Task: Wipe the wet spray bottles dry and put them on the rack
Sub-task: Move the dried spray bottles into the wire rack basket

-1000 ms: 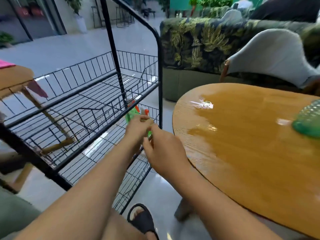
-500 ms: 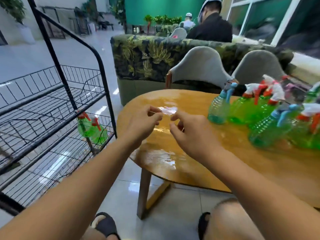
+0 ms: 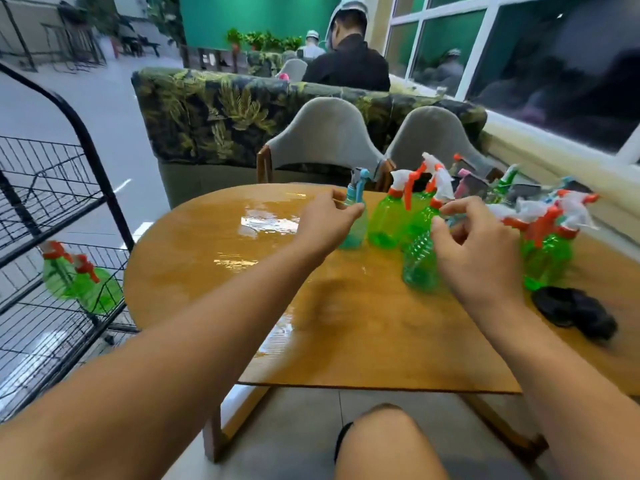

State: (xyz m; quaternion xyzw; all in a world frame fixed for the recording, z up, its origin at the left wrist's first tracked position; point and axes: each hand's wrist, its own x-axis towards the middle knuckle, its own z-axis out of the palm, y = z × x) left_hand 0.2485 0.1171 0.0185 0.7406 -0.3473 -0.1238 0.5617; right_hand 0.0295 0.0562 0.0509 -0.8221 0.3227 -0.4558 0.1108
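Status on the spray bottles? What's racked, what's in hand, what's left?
Done: two green bottles lie on the rack. In hand: nothing clearly. The left hand is at the blue-trigger bottle, grip unclear. The right hand hovers open by a ribbed green bottle. Left: the cluster of bottles on the table. The black cloth lies untouched.

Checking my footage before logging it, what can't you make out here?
Head view only.
Left hand partly covers the blue bottle; contact unclear.
Right hand hides the sprayer of the ribbed green bottle; grip unclear.
Rack bottles: motion-blurred, wetness unreadable.
Rack: cut by left edge.
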